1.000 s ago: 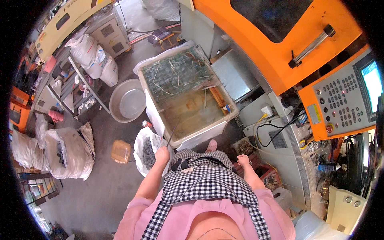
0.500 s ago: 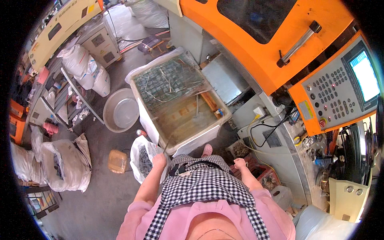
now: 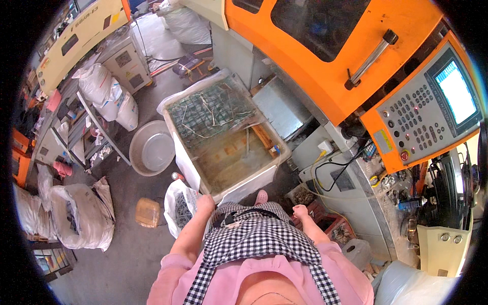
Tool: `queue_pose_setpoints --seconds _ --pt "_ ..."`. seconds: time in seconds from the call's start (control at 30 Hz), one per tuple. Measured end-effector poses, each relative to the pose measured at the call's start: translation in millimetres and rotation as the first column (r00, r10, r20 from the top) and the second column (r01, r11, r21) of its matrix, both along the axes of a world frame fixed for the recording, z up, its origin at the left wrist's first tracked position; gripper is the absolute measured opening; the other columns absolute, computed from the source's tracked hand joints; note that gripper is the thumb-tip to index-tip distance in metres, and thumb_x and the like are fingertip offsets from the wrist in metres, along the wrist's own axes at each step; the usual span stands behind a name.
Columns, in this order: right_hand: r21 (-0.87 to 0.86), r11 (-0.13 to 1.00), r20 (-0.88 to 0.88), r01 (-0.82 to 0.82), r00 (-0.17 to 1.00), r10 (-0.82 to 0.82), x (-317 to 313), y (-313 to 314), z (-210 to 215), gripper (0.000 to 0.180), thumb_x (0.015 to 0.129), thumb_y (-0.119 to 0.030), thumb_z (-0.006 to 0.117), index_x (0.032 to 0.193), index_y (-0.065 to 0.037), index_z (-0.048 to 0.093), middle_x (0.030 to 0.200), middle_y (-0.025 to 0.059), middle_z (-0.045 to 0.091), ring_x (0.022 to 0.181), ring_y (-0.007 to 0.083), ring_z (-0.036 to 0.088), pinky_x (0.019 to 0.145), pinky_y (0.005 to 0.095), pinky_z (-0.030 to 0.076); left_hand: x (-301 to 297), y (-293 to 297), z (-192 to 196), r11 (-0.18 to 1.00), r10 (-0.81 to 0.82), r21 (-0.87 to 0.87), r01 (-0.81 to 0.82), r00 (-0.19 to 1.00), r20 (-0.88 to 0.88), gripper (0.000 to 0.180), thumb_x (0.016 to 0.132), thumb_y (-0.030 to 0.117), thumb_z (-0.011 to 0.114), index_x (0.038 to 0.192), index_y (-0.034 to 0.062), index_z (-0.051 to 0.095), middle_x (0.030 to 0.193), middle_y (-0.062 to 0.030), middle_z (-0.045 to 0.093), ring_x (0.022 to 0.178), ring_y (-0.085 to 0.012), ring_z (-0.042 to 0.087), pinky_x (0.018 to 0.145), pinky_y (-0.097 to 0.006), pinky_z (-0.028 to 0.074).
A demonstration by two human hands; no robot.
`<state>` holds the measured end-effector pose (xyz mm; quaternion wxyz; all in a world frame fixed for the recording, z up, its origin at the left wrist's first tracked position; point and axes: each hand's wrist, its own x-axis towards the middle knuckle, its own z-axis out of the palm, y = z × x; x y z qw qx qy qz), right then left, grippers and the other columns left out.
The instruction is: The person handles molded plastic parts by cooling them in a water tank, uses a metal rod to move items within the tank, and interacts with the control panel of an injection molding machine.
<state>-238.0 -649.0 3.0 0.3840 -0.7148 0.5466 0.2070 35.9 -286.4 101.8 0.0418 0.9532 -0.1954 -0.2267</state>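
My left hand is closed, near the close corner of a white tub of murky water. What it holds, if anything, is hidden. Beside it stands a white sack with grey pieces inside. My right hand is curled closed in front of the checked apron, close to a red crate; nothing can be made out in its fingers. A dark green mesh with pale strips over it lies across the far part of the tub.
An orange machine with a button panel stands to the right. At left are a grey basin, a brownish plastic container, an open white sack and a metal rack. Cables hang by the machine.
A thin dark stick that rose from my left hand earlier no longer shows. Both hands stay closed at nearly the same places, and the view has shifted slightly.
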Motion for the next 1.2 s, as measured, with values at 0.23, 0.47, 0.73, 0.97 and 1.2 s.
queue_pose_setpoints --seconds 0.23,0.47,0.73,0.97,1.2 --pt "0.032 0.999 0.008 0.016 1.000 -0.016 23.8 25.0 19.8 0.036 0.089 -0.026 0.046 0.059 -0.008 0.053 0.059 0.0084 0.053 0.055 0.0236 0.050 0.059 0.0402 0.043 30.8 26.7 -7.8 0.998 0.064 0.009 -0.065 0.996 0.066 0.022 0.077 0.015 0.047 0.078 0.0041 0.065 0.080 -0.0173 0.063 0.076 -0.0318 0.063 0.067 -0.041 0.051" --pt "-0.209 0.901 -0.033 -0.380 0.924 0.382 9.9 18.0 13.0 0.019 0.077 -0.021 0.057 0.069 -0.005 0.064 0.068 0.0119 0.061 0.061 0.0261 0.058 0.059 0.0371 0.046 36.2 16.0 -20.2 0.998 -0.033 0.060 0.035 0.999 -0.039 0.022 0.078 0.019 0.048 0.093 0.0085 0.060 0.090 -0.0167 0.062 0.085 -0.0339 0.059 0.073 -0.043 0.047" --pt "-0.334 0.885 -0.097 -0.324 0.946 0.310 32.7 7.7 36.2 0.036 0.077 -0.026 0.054 0.106 -0.005 0.055 0.106 0.0169 0.055 0.093 0.0353 0.054 0.081 0.0426 0.044 41.1 10.0 -34.4 0.963 -0.252 0.094 0.254 0.967 -0.035 0.022 0.077 0.017 0.051 0.087 0.0018 0.063 0.090 -0.0179 0.062 0.087 -0.0318 0.060 0.076 -0.041 0.048" --pt "-0.423 0.699 -0.077 -0.576 0.792 0.606 145.8 11.0 205.8 0.072 0.066 -0.010 0.061 0.130 -0.022 0.031 0.134 0.0203 0.025 0.129 0.0353 0.014 0.100 0.0536 0.024 85.0 39.8 -48.9 0.934 -0.267 0.236 0.267 0.963 -0.035 0.023 0.074 0.016 0.054 0.088 0.0010 0.063 0.094 -0.0171 0.062 0.091 -0.0311 0.059 0.077 -0.039 0.048" --pt "-0.914 0.263 0.405 0.310 0.640 0.653 241.1 -88.9 409.2 0.063 0.071 -0.012 0.059 0.128 -0.009 0.032 0.131 0.0239 0.024 0.121 0.0403 0.027 0.099 0.0484 0.025 92.0 32.3 -32.6 0.950 -0.227 0.202 0.239 0.970 -0.083 0.024 0.070 0.018 0.060 0.087 0.0014 0.064 0.094 -0.0157 0.062 0.089 -0.0294 0.060 0.074 -0.038 0.049"
